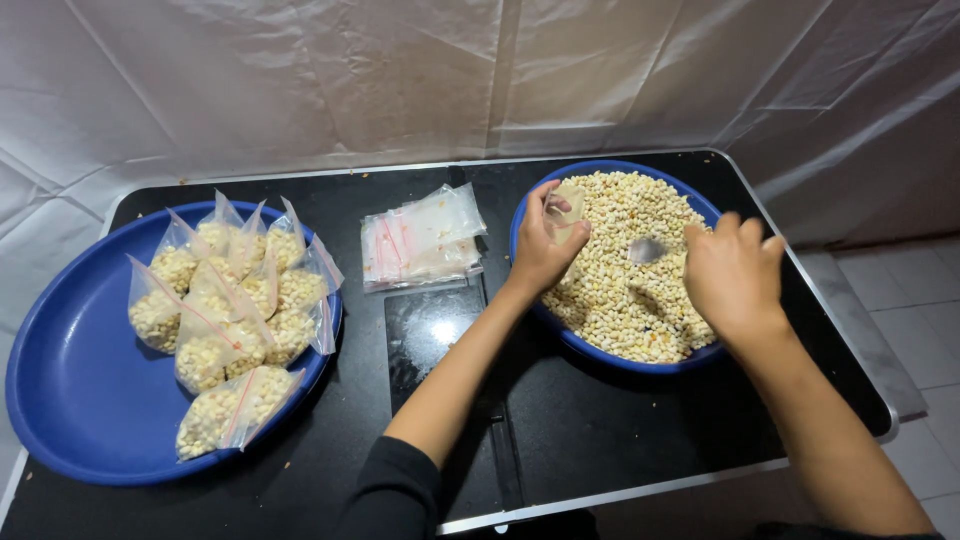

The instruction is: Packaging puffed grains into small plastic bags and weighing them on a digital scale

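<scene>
Head view: over the blue bowl (530,215) of pale beans, left hand (545,245) pinches a small clear bag (566,210) (half open), right hand (733,275) grips a spoon (646,250).

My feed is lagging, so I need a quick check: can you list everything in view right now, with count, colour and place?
table: one, black with metal edge, under everything
left tray: one, blue, table's left side
filled bags: about ten, clear, holding pale kernels, piled on left tray
empty bags: one stack, clear, table centre
right tray: one, blue, table's right side
kernels: one heap, pale yellow, in right tray
small bag: one, clear, held over kernels
spoon: one, silvery, over kernels
left hand: holds small bag
right hand: holds spoon
</scene>
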